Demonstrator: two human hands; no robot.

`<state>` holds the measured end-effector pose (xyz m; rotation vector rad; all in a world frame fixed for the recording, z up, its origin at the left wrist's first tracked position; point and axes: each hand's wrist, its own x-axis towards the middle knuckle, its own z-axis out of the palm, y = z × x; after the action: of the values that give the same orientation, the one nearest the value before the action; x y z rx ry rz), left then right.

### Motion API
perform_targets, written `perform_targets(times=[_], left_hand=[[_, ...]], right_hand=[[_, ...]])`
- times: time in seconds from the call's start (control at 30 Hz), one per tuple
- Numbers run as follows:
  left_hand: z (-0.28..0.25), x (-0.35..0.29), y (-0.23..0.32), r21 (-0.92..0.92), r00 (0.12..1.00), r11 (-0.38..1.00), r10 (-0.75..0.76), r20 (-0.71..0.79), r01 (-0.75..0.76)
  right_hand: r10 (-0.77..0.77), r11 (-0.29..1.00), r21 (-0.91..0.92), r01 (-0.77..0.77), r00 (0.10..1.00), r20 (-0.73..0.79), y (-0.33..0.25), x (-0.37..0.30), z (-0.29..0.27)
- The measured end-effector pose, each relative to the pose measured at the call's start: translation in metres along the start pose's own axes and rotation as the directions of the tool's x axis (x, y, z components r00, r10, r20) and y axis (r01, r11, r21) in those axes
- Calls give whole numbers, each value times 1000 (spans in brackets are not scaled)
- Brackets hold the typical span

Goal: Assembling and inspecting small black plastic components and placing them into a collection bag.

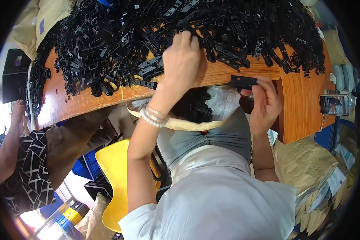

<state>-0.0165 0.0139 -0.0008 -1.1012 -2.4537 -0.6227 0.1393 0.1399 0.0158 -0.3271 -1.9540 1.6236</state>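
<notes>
My left hand [181,60], with pale bracelets at its wrist, reaches into the near edge of a heap of black plastic parts [108,44] on a wooden table. Its fingers are curled down together, and their tips are hidden, so what they grip does not show. To the right, my right hand [265,102] pinches a flat, oblong black plastic part [244,82] between thumb and fingers, just off the table's front edge. Below it, between my lap and the table, an open sack [188,125] with a whitish lining holds more black parts.
The wooden table [304,96] ends in a corner at right, where a phone [334,105] is propped. Another person's arm [8,148] shows at far left. A yellow chair [114,176] stands at my left, and a brown paper sack [304,164] at my right.
</notes>
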Motion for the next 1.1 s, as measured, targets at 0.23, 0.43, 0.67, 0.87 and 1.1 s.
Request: perform_targets(times=[0.23, 0.43, 0.67, 0.87, 1.1], left_hand=[[-11, 11, 2, 80, 999, 996, 45, 1, -45], [-30, -21, 20, -830, 770, -4, -370, 519, 558], [-31, -42, 29, -803, 746, -178, -300, 595, 569], [-35, -45, 37, -777, 701, -228, -337, 629, 587], [-43, -50, 37, -751, 709, -31, -305, 636, 660]], right_hand=[[-40, 998, -39, 41, 999, 30, 19, 8, 1], [367, 828, 413, -379, 923, 111, 14, 8, 11], [354, 891, 265, -370, 929, 107, 4, 6, 28], [193, 981, -31, -191, 972, 130, 7, -2, 28], [310, 927, 160, -339, 933, 184, -1, 2, 30]])
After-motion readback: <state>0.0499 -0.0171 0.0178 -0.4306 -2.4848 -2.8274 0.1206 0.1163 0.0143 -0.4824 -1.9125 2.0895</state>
